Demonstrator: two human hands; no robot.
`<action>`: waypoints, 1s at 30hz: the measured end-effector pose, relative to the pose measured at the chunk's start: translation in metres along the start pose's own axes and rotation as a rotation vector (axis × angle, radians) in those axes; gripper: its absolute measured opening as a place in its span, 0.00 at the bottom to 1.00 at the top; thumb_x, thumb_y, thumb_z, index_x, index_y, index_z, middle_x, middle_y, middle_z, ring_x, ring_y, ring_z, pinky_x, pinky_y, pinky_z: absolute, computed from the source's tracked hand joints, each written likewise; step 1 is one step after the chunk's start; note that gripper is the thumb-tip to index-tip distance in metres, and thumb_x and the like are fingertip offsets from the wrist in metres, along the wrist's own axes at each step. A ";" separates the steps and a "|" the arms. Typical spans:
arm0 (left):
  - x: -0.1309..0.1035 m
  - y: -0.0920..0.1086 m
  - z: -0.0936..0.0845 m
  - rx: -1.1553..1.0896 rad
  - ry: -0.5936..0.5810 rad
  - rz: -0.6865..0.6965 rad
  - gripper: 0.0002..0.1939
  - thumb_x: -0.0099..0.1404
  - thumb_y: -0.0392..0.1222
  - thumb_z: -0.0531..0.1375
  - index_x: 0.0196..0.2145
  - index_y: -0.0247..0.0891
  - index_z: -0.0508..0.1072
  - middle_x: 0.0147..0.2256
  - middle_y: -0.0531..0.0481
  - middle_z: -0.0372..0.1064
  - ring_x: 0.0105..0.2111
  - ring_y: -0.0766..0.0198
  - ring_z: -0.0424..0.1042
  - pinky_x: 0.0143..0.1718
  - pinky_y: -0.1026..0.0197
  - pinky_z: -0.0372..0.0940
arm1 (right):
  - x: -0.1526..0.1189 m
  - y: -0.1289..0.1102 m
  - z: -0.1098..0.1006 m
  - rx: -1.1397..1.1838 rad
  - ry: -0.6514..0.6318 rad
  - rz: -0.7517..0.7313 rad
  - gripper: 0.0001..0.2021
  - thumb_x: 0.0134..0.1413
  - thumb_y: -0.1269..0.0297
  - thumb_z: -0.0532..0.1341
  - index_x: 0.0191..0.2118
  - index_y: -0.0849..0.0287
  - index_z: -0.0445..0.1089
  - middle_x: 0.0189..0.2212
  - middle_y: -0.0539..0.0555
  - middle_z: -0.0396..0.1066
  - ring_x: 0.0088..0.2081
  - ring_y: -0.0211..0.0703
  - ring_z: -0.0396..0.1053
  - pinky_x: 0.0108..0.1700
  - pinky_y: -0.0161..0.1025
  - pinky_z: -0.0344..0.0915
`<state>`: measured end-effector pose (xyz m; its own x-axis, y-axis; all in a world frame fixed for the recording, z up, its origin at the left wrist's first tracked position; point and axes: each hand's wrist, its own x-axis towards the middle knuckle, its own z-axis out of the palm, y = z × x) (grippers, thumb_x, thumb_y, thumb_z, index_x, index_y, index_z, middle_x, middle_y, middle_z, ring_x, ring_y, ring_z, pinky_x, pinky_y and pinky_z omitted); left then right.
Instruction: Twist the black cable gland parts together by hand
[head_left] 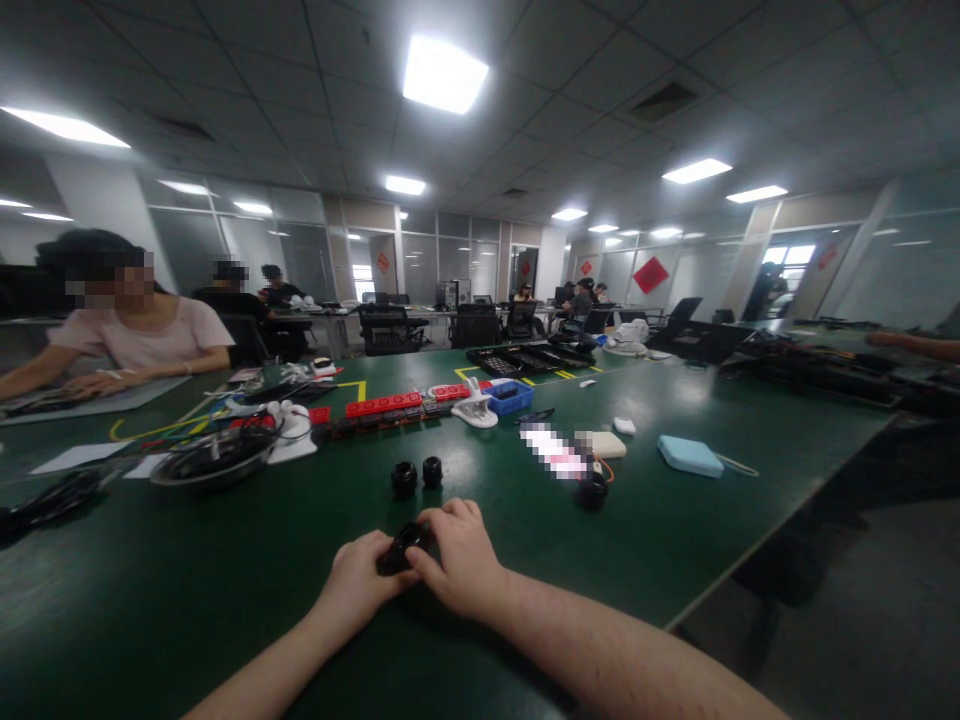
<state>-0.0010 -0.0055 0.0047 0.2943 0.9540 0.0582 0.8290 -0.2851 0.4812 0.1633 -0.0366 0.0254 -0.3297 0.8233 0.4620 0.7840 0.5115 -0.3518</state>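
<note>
Between my two hands is a black ring-shaped part [409,540] with a round opening on top; it looks like a cable gland, though its exact kind is unclear. My left hand [367,572] grips it from the left side, thumb and fingers closed. From the right, my right hand [459,560] wraps its thumb and fingers around it. Just beyond my hands, two similar black round parts stand on the green table: a larger one [403,478] and a smaller one [432,472].
Right of centre lie a black round object [593,490], a cream box [604,445], a white case [624,426] and a light blue box [690,455]. A metal bowl of cables [214,460], red strips [386,403] and a blue bin [510,397] stand farther back. A person [135,320] sits at left.
</note>
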 end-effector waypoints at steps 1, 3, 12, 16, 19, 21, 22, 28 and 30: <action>0.000 0.000 0.000 0.004 0.003 0.005 0.15 0.48 0.53 0.57 0.23 0.37 0.67 0.27 0.53 0.64 0.28 0.63 0.64 0.28 0.65 0.55 | 0.000 0.000 0.000 -0.004 0.002 0.004 0.13 0.51 0.58 0.56 0.40 0.59 0.62 0.33 0.53 0.64 0.38 0.43 0.55 0.42 0.41 0.49; -0.001 0.001 0.000 0.015 0.011 0.015 0.15 0.49 0.53 0.57 0.23 0.37 0.67 0.27 0.53 0.64 0.28 0.63 0.64 0.28 0.65 0.55 | 0.001 0.000 0.001 -0.010 0.007 0.003 0.13 0.51 0.57 0.55 0.40 0.59 0.63 0.33 0.53 0.64 0.38 0.44 0.55 0.41 0.41 0.49; -0.001 0.001 0.001 0.011 -0.004 0.038 0.15 0.49 0.53 0.57 0.24 0.37 0.68 0.28 0.53 0.64 0.30 0.62 0.65 0.31 0.64 0.56 | 0.002 0.002 0.004 -0.013 0.000 -0.021 0.13 0.53 0.58 0.54 0.41 0.59 0.64 0.33 0.53 0.67 0.38 0.44 0.55 0.41 0.41 0.48; -0.001 0.000 0.002 0.029 -0.005 0.044 0.14 0.49 0.53 0.56 0.24 0.37 0.67 0.28 0.53 0.64 0.31 0.62 0.65 0.31 0.64 0.56 | 0.003 0.002 0.007 -0.018 0.010 -0.022 0.14 0.51 0.57 0.55 0.42 0.59 0.64 0.34 0.54 0.67 0.39 0.44 0.55 0.42 0.42 0.49; -0.002 0.001 0.002 0.025 -0.014 0.048 0.13 0.49 0.51 0.57 0.25 0.37 0.68 0.29 0.53 0.64 0.31 0.62 0.64 0.32 0.63 0.56 | 0.004 0.000 0.008 -0.017 0.012 -0.031 0.14 0.51 0.57 0.56 0.41 0.60 0.65 0.34 0.54 0.67 0.39 0.44 0.55 0.42 0.42 0.49; -0.002 0.003 0.001 0.012 -0.023 0.040 0.11 0.49 0.49 0.56 0.25 0.37 0.68 0.30 0.52 0.64 0.32 0.61 0.65 0.33 0.63 0.57 | 0.004 -0.001 0.008 -0.013 0.006 -0.044 0.15 0.50 0.56 0.56 0.41 0.60 0.65 0.34 0.54 0.67 0.38 0.44 0.56 0.42 0.42 0.50; -0.003 0.003 0.000 0.007 -0.029 0.036 0.11 0.50 0.48 0.56 0.25 0.37 0.68 0.30 0.52 0.65 0.32 0.61 0.65 0.34 0.62 0.57 | 0.005 -0.001 0.008 -0.013 0.000 -0.049 0.15 0.49 0.56 0.57 0.41 0.60 0.65 0.34 0.54 0.67 0.38 0.44 0.56 0.41 0.42 0.50; -0.004 0.008 -0.004 -0.003 -0.048 0.027 0.11 0.51 0.49 0.55 0.26 0.38 0.68 0.31 0.52 0.66 0.34 0.60 0.65 0.36 0.61 0.58 | 0.006 -0.001 0.009 0.001 -0.015 -0.045 0.14 0.49 0.56 0.57 0.39 0.58 0.65 0.33 0.52 0.67 0.38 0.44 0.56 0.41 0.41 0.50; -0.005 0.009 -0.005 -0.005 -0.053 0.021 0.11 0.51 0.49 0.55 0.26 0.38 0.68 0.31 0.51 0.66 0.34 0.60 0.65 0.36 0.61 0.58 | 0.006 0.000 0.009 0.007 -0.008 -0.051 0.13 0.49 0.56 0.57 0.39 0.57 0.65 0.33 0.52 0.66 0.39 0.44 0.56 0.41 0.41 0.50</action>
<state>0.0027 -0.0121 0.0129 0.3363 0.9415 0.0222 0.8198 -0.3043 0.4851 0.1564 -0.0299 0.0212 -0.3730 0.7982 0.4730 0.7628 0.5540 -0.3335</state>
